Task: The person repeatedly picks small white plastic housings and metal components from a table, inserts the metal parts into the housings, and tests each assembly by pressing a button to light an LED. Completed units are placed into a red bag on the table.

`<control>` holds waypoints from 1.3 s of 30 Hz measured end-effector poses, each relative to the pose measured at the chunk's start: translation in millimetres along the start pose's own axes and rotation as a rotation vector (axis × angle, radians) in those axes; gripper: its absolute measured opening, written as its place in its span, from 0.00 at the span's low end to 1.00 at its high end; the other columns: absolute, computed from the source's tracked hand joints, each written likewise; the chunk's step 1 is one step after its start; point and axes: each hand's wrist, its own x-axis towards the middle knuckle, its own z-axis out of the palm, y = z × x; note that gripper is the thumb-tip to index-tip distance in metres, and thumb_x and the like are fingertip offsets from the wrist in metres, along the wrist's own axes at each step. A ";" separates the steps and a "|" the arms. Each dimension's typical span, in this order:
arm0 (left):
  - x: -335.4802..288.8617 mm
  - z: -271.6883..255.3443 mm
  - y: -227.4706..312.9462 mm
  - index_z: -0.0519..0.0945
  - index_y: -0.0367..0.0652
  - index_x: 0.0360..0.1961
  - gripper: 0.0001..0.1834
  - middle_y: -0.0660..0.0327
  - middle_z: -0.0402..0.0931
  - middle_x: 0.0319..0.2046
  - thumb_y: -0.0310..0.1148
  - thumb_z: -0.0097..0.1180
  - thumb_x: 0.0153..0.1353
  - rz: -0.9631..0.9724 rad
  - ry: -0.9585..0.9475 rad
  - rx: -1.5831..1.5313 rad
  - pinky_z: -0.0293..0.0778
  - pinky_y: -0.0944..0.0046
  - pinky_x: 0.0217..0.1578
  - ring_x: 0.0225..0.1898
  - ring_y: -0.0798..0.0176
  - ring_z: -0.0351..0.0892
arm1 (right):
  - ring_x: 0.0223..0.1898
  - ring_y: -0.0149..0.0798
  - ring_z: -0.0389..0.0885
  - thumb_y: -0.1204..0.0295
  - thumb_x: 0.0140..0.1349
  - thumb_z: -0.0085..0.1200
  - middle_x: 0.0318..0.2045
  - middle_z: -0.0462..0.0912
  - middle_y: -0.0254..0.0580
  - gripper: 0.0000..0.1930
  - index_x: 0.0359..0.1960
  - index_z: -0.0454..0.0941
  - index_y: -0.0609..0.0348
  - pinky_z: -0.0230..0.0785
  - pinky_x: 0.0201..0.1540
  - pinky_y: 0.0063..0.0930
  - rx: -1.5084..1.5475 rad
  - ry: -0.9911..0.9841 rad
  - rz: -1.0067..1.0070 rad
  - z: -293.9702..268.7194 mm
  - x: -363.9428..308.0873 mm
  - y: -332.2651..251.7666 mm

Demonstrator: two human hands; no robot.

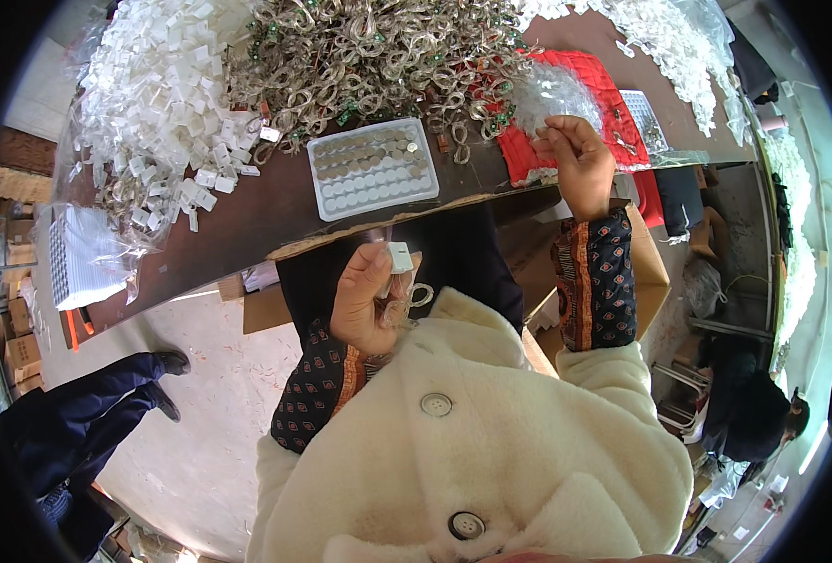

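My left hand [363, 298] is closed on a small white plastic battery box [399, 257], held up in front of my coat. A thin looped coil of wire [421, 296] hangs beside the box, next to my fingers. My right hand [581, 167] is raised over the red cloth [592, 68], thumb and fingertips pinched together. Whatever sits in that pinch is too small to make out. Just beyond it lies a heap of clear plastic pieces [555, 98] on the cloth. Between the hands, at the table edge, stands a white tray [376, 205] with rows of coin cells.
Across the brown table [238, 220] lie a pile of white plastic boxes [167, 84], a heap of wire coils [369, 66] and more white pieces [665, 42]. Stacked white trays [88, 258] stand at left. A cardboard box [649, 267] is below. Other people's legs [106, 413] show at left.
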 end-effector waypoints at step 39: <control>-25.7 19.2 5.7 0.75 0.42 0.48 0.10 0.55 0.82 0.40 0.31 0.58 0.68 0.364 0.039 0.087 0.73 0.73 0.32 0.32 0.71 0.75 | 0.38 0.38 0.87 0.83 0.63 0.56 0.40 0.86 0.45 0.06 0.40 0.81 0.64 0.78 0.41 0.25 0.054 -0.394 -0.364 103.5 -117.4 -118.7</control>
